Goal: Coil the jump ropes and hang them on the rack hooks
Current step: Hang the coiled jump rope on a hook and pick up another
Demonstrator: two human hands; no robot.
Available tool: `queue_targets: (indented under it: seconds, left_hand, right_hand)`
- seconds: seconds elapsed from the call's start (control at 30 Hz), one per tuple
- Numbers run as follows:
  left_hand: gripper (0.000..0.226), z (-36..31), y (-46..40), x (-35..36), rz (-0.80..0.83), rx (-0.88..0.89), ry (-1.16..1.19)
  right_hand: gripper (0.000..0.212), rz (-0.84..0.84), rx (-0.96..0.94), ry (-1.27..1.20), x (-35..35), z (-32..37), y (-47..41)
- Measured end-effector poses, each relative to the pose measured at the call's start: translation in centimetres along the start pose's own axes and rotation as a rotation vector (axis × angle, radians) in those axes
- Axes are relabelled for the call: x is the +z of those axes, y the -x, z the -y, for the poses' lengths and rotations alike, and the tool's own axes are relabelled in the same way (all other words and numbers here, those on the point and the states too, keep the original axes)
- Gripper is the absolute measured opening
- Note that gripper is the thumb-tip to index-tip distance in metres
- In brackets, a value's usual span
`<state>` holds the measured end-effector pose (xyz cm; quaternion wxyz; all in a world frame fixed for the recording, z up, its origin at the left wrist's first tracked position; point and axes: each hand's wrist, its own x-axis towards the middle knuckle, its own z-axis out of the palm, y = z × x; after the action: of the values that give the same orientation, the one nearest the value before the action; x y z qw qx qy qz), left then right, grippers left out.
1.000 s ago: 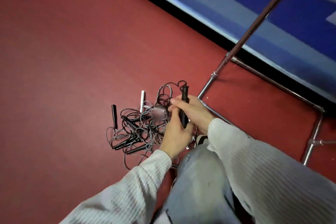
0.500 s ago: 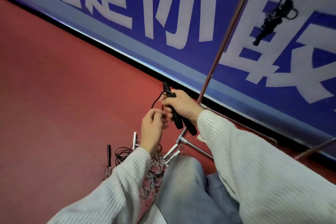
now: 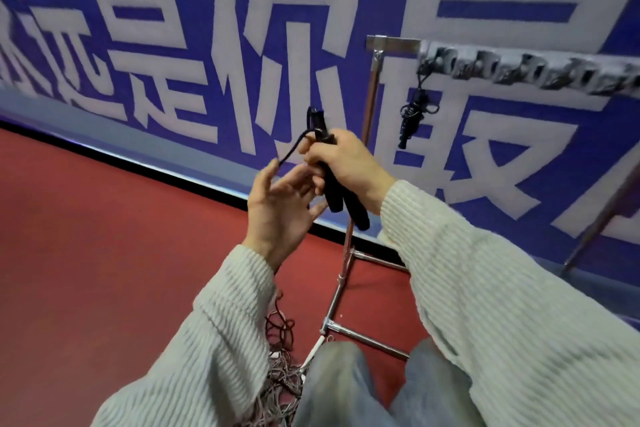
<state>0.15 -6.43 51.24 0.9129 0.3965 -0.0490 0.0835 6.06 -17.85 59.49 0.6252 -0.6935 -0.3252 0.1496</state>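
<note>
My right hand (image 3: 349, 166) grips the two black handles of a jump rope (image 3: 334, 194), held side by side at chest height. Its thin black cord (image 3: 291, 149) loops from the handle tops down to my left hand (image 3: 280, 208), whose fingers are spread with the cord running over the index finger. The metal rack (image 3: 370, 107) stands just behind, its top bar carrying a row of hooks (image 3: 519, 71). One coiled black rope (image 3: 414, 111) hangs from the leftmost hook. A tangle of ropes (image 3: 280, 374) lies on the floor between my left sleeve and my knee.
A blue wall banner with large white characters (image 3: 207, 45) runs behind the rack. The rack's chrome base tubes (image 3: 367, 336) cross the red floor (image 3: 104, 270) by my knees. A second slanted rack post (image 3: 602, 215) is at the right.
My head has tilted up from the floor pile to the rack top. Both hands rose with the black handles, and my left hand opened and now trails the cord.
</note>
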Motion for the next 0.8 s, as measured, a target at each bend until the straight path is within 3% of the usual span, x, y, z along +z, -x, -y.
queue_targets:
  seconds: [0.1,0.23,0.37,0.5,0.53,0.6,0.67,0.7,0.77,0.8]
  left_hand:
    - [0.064,-1.2,-2.5,3.0,-0.005,-0.082,-0.244]
    - [0.038,1.8,-4.3,5.0,-0.013,-0.249,-0.531]
    - [0.017,4.9,-4.3,6.0,-0.133,-0.317,-0.499]
    - [0.020,6.1,-4.1,6.7,-0.301,-0.299,-0.497]
    - [0.021,6.2,-3.9,7.0,-0.284,-0.282,-0.582]
    - [0.023,6.4,-3.2,7.4,-0.222,-0.226,-0.805]
    - [0.028,5.7,-2.5,8.6,-0.169,-0.187,-0.892]
    - [0.028,5.1,-2.2,9.4,-0.118,-0.206,-0.877]
    - [0.029,3.4,-1.2,11.7,0.098,-0.292,-0.861]
    - [0.029,2.5,-0.5,13.0,0.235,-0.329,-0.891]
  right_hand:
    - [0.004,-0.191,0.055,0.278,-1.1,-2.0,1.0]
    - [0.018,-0.251,0.186,0.534,-2.9,-4.8,2.3]
    - [0.041,-0.154,0.335,0.367,-3.6,-6.0,4.5]
    - [0.065,-0.124,0.352,0.150,-4.1,-7.3,7.1]
    - [0.060,-0.142,0.317,0.233,-4.8,-7.7,7.5]
    - [0.045,-0.336,0.245,0.364,-6.2,-8.6,8.4]
    - [0.041,-0.532,0.199,0.238,-7.6,-9.8,9.4]
    - [0.048,-0.522,0.178,0.178,-8.0,-9.9,10.0]
    - [0.070,-0.320,0.140,0.090,-8.4,-10.0,10.7]
    - [0.065,-0.221,0.129,0.066,-8.2,-9.8,10.9]
